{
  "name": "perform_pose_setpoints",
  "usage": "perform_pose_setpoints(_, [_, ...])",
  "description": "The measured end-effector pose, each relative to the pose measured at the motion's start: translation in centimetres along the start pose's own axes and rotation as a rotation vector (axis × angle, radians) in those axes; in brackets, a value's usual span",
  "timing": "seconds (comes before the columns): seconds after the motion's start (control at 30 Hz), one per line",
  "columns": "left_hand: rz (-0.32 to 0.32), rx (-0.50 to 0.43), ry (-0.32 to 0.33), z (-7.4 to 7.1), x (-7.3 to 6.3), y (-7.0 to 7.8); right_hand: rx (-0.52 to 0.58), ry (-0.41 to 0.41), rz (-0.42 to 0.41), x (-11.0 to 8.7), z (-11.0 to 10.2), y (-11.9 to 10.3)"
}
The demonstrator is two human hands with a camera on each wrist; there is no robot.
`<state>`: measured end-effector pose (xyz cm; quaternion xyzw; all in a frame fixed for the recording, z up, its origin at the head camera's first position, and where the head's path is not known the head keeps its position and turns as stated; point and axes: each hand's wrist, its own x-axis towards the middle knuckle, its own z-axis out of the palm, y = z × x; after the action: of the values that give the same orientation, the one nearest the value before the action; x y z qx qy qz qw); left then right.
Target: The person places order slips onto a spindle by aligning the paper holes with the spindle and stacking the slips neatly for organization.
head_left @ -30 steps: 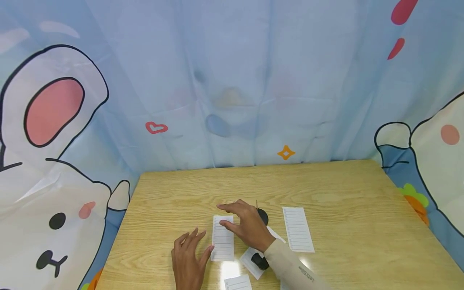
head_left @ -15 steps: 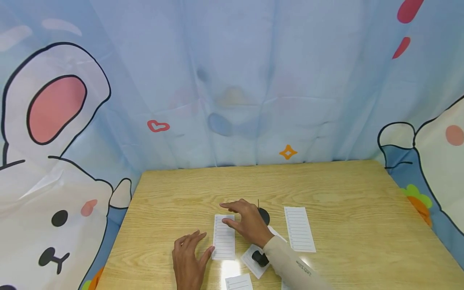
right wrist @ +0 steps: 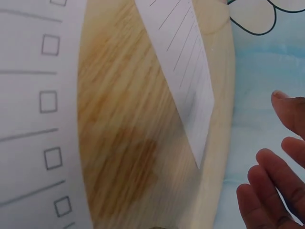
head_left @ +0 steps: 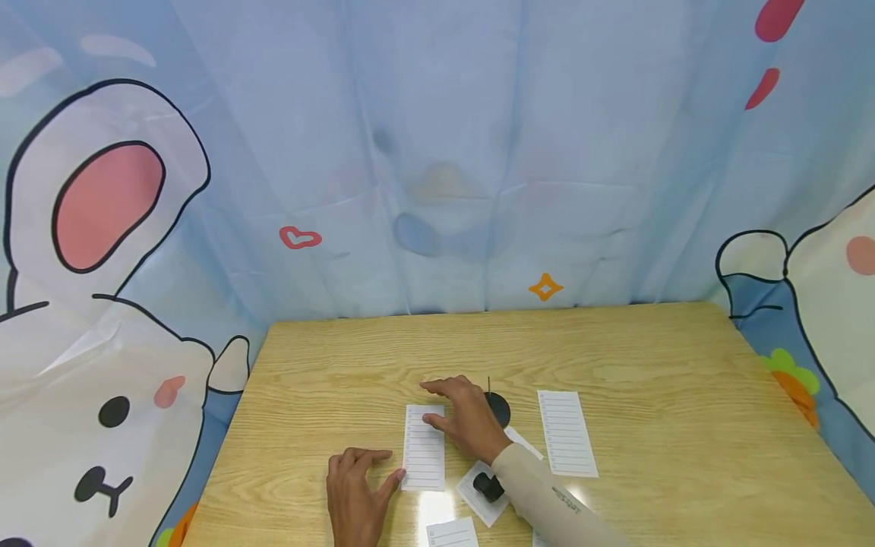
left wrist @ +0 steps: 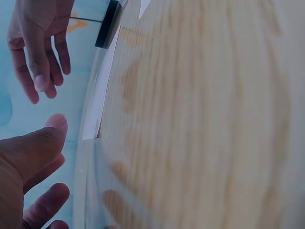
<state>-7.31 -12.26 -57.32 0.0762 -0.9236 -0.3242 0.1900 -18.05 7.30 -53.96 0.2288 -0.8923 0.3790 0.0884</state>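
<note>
A white checklist sheet (head_left: 424,463) with ruled lines lies on the wooden table between the hands. Beside its lower left edge is the left hand (head_left: 357,494), fingers bent loosely and thumb tip close to the sheet's edge. The right hand (head_left: 468,422) hovers over the sheet's upper right part, thumb and fingers spread apart. Both hands hold nothing. In the left wrist view the left hand (left wrist: 35,167) and the right hand (left wrist: 43,45) appear raised off the tabletop, with a gap between them. Behind the right hand a black round disc (head_left: 500,410) with a thin upright rod is partly hidden.
A second lined sheet (head_left: 567,433) lies to the right. Near the right forearm sits a small white paper (head_left: 485,516) bearing a black object (head_left: 487,486). Another lined paper (head_left: 453,533) is cut off at the bottom. A patterned blue curtain (head_left: 451,152) stands behind the table.
The left hand's fingers have bent in more and dropped slightly. The right hand keeps nearly the same pose over the sheet. The head view has shifted a little.
</note>
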Motion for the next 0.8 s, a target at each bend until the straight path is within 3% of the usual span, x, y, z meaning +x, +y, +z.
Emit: perform_pose_setpoints(0.8, [-0.106,-0.011,-0.109,0.3,0.3,-0.3,-0.033,-0.079,0.207,0.6,0.8,1.1])
